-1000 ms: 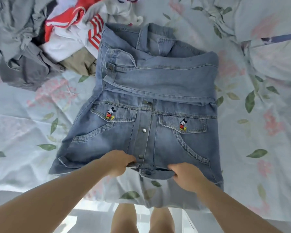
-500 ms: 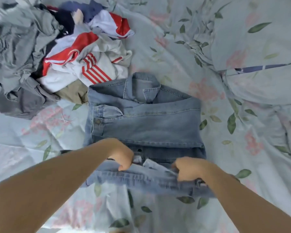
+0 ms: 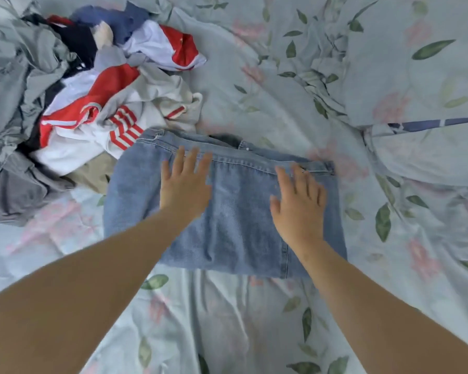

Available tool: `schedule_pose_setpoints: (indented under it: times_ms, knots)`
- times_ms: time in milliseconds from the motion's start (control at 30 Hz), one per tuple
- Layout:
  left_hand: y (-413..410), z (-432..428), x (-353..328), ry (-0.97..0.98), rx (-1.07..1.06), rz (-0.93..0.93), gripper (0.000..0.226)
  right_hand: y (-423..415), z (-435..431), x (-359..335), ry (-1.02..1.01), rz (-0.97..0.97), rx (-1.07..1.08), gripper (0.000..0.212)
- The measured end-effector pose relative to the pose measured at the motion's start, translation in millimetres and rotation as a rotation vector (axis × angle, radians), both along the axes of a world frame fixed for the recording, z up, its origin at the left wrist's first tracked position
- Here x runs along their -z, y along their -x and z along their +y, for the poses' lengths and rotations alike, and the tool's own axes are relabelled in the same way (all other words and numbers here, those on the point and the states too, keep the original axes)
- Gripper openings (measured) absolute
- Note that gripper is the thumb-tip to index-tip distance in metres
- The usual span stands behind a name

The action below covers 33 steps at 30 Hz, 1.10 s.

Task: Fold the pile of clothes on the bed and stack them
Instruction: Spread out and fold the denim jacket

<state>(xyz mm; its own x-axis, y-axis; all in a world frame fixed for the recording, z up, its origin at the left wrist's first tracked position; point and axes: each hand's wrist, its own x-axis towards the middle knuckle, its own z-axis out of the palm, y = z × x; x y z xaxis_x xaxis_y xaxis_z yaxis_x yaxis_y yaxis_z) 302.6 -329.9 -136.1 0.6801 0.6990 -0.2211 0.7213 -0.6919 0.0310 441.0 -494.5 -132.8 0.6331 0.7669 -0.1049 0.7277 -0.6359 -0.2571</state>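
The scene is taken from a single wide-angle camera worn on the head, aimed forward and steeply down onto the bed (image 3: 227,325). The folded denim garment (image 3: 235,220) is framed close, near the centre; the clothes pile (image 3: 92,103) is caught beyond it, to its left.

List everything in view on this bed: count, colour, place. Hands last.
folded denim garment: one, light blue, centre of the bed, under both hands.
pile of unfolded clothes: one heap, red, white, grey, navy, khaki, upper left beside the denim.
floral bed sheet: one, pale blue with pink flowers and green leaves, beneath everything.
left hand: one, flat on the denim's left half, fingers straight.
right hand: one, flat on the denim's right half, fingers straight.
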Motion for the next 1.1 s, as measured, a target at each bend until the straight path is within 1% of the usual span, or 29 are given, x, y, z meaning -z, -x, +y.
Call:
schedule_pose_setpoints:
  times_ms: [100,167,233,267,300,367,433,500,567,667,767,833,933,1033,1100]
  knots:
    - [32,-26,44,0.238,0.05,0.151,0.076,28,-29,40,0.268,0.142,-0.147,0.069]
    - [47,-41,66,0.358,0.076,0.243,0.088,46,-42,63,0.417,0.241,-0.26,0.084]
    - [60,-54,83,0.36,0.162,0.333,0.108,60,-51,80,0.503,0.248,-0.332,0.096]
    - [67,-59,91,0.311,0.221,0.367,0.116,63,-54,87,0.523,0.214,-0.347,0.099]
    - [72,-61,97,0.251,0.274,0.387,0.118,62,-55,93,0.534,0.173,-0.355,0.099]
    - [79,-58,104,0.162,0.335,0.392,0.107,56,-54,100,0.536,0.116,-0.365,0.098]
    - [79,-53,106,0.14,0.366,0.4,0.091,48,-50,104,0.507,0.111,-0.366,0.085]
    - [77,-48,104,0.18,0.38,0.42,0.077,43,-46,103,0.467,0.119,-0.35,0.069]
    - [75,-47,98,0.229,0.361,0.439,0.068,41,-45,99,0.444,0.135,-0.326,0.059]
    - [70,-58,85,0.27,0.374,0.457,0.061,38,-50,91,0.426,0.179,-0.293,0.05]
    - [68,-86,73,0.344,0.411,0.426,0.056,35,-72,81,0.408,0.158,-0.307,0.04]
    - [70,-112,66,0.43,0.422,0.415,0.051,35,-97,75,0.434,0.179,-0.306,0.039]
    - [80,-156,60,0.545,0.458,0.461,0.046,42,-138,66,0.534,0.281,-0.303,0.047]
    - [87,-173,53,0.679,0.467,0.565,0.051,51,-161,60,0.659,0.428,-0.376,0.064]
    - [82,-164,46,0.782,0.415,0.589,0.06,50,-160,55,0.66,0.518,-0.385,0.068]
